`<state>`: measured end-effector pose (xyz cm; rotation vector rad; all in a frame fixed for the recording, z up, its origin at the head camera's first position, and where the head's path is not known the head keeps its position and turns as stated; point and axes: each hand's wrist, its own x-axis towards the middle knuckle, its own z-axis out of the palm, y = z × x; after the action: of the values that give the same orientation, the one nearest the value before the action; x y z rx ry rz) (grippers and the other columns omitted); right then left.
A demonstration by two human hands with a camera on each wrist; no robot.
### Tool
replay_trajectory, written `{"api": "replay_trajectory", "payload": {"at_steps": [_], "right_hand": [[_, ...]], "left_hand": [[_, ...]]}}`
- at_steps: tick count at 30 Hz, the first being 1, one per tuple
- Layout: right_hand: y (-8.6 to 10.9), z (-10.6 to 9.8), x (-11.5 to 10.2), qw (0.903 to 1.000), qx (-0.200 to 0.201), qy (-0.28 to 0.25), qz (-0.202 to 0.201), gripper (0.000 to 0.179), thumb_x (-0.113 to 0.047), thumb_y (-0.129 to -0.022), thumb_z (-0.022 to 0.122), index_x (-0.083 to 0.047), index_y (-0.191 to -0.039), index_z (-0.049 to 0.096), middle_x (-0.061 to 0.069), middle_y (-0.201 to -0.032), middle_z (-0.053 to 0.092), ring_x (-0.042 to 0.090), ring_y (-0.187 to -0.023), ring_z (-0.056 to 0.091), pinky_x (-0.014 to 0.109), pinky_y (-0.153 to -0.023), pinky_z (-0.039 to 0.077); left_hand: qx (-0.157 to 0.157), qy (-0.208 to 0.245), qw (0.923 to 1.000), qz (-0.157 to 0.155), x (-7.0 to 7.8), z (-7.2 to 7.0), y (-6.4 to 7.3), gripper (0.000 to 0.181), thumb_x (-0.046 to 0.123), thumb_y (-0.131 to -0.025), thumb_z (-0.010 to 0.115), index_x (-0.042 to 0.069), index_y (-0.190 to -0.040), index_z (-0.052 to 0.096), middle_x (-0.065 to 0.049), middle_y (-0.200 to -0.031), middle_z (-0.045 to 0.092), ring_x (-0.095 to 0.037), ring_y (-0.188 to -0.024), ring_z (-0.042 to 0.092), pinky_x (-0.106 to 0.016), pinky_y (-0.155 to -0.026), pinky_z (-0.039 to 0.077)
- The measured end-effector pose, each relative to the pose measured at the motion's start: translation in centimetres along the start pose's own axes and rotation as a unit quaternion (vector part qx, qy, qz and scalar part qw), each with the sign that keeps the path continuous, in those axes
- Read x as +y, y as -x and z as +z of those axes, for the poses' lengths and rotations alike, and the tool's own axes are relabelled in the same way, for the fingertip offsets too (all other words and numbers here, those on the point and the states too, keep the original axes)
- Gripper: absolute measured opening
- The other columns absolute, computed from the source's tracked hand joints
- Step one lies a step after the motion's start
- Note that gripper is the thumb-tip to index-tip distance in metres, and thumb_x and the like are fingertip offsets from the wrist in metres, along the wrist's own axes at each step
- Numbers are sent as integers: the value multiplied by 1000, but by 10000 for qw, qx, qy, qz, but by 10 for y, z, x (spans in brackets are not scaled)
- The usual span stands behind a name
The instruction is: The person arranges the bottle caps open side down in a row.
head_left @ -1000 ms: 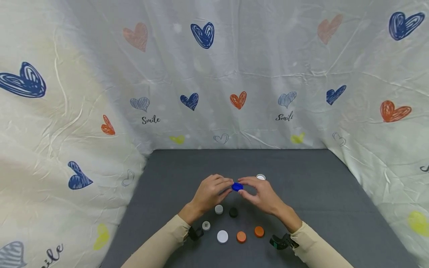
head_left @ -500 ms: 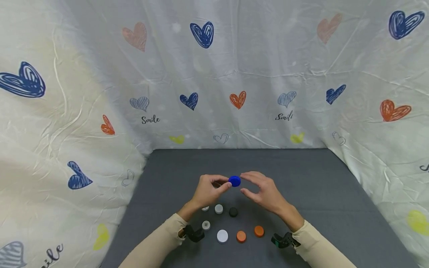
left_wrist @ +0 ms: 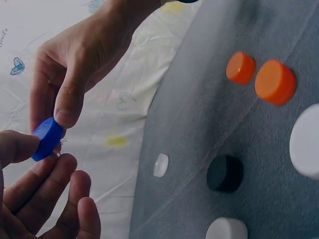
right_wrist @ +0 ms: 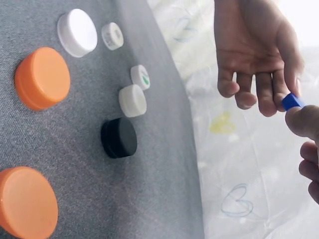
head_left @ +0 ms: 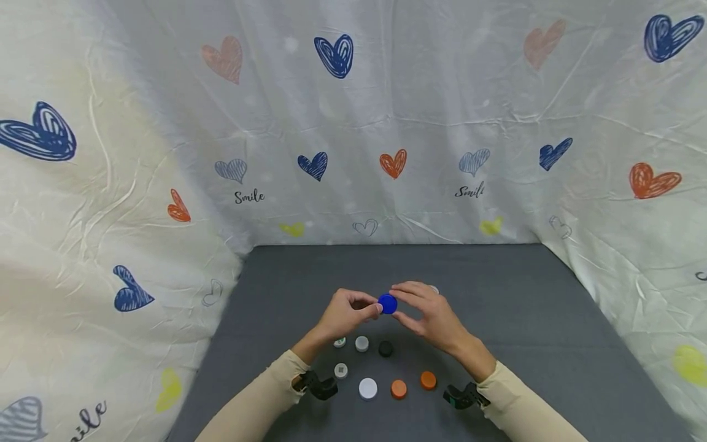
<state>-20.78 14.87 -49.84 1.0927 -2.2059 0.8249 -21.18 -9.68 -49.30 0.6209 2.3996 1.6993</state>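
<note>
A blue bottle cap [head_left: 388,304] is held up above the table between both hands, its round flat face toward the head camera. My left hand [head_left: 345,316] pinches its left edge between thumb and fingers. On the opposite edge, the thumb and fingers of my right hand [head_left: 436,316] grip it too. The left wrist view shows the blue cap [left_wrist: 48,138] with both thumbs against it and the left hand's other fingers loosely bent below. Fingers hide most of the blue cap [right_wrist: 292,101] in the right wrist view.
Below the hands on the dark grey table [head_left: 541,344] lie a black cap [head_left: 385,348], orange caps [head_left: 398,389] and several white caps [head_left: 367,388]. Another pale cap [left_wrist: 161,165] lies farther back, mostly behind the right hand in the head view. A heart-print cloth [head_left: 353,123] surrounds the table.
The blue cap has turned from its hollow side to its flat face. Half a second ago the right fingers were apart from it; now they grip its right edge again.
</note>
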Motion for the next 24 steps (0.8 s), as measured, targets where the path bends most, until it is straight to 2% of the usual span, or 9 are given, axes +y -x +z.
{"api": "replay_trajectory", "payload": {"at_steps": [4,6,8,11,16,19,24], "right_hand": [[2,-1,1,10000,-41,-8,63,51,-22,-81,85,-13,-128,68,4,-126,68,21,-118,62,43,-96,53],[3,-1,1,9999,-62,19,115,49,-23,-82,84,-12,-127,69,5,-126,68,21,-118,62,43,-96,53],[5,-1,2,9998,-91,14,192,48,-23,-83,84,-11,-127,69,6,-126,68,22,-119,62,44,-96,54],[8,-2,2,9995,-120,45,302,47,-25,-83,83,-12,-126,70,6,-125,68,22,-119,62,44,-95,54],[10,-2,2,9990,-134,42,426,47,-25,-83,83,-12,-127,70,5,-125,69,23,-118,63,46,-95,54],[12,-3,3,9987,-116,50,499,47,-24,-82,84,-11,-126,70,5,-125,69,23,-117,64,46,-95,54],[21,-10,7,9982,-172,221,522,47,-22,-79,87,-11,-122,72,5,-121,70,22,-111,66,47,-90,55]], "left_hand": [[8,-331,9993,159,-4,-2,-1,18,35,-93,72,20,-98,79,-3,-84,76,-14,-75,72,-29,-69,58],[128,-606,9972,409,-5,-2,0,18,34,-93,71,21,-103,78,-1,-89,77,-12,-77,72,-27,-69,58],[313,-987,9918,752,-5,-2,0,20,32,-92,72,20,-108,77,3,-93,77,-9,-78,71,-28,-69,59],[586,-1716,9739,1366,-4,-1,-1,26,27,-89,76,17,-114,75,2,-101,76,-8,-81,70,-31,-70,60],[580,-2812,9331,2165,0,4,-4,37,25,-86,81,13,-121,73,-2,-111,75,-11,-87,69,-30,-72,58],[534,-3251,9136,2383,3,10,-8,37,27,-86,81,14,-120,73,1,-111,75,-13,-90,69,-28,-75,57],[335,-3761,8949,2380,4,21,-12,36,32,-88,79,17,-120,73,5,-113,75,-10,-96,68,-28,-82,57]]}}
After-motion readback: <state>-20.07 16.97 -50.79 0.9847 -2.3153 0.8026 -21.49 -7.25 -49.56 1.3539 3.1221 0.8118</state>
